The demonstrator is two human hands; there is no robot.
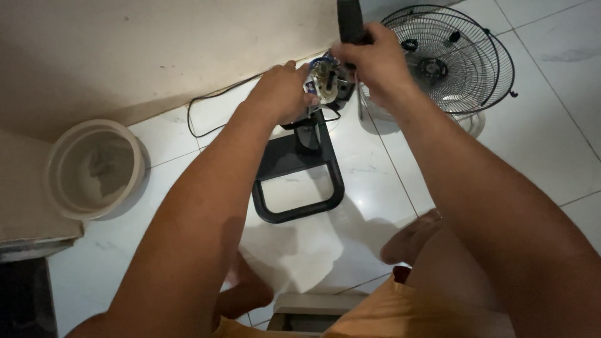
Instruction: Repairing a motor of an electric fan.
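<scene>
1. One view only: head-worn camera, looking steeply down over the person's own forearms and knees.
2. Faces forward toward the pale wall [156, 50] at frame top; white tiled floor [375, 181] fills the rest.
3. Close range; both arms enter from the bottom edge.

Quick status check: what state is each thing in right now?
Left hand: gripping the exposed fan motor.
Right hand: closed on a black tool handle.
Black tubular fan stand: upright on floor.
Round wire fan grille: detached, on tiles.
Pale plastic bucket: upright.
Black cord: loose along wall.
</scene>
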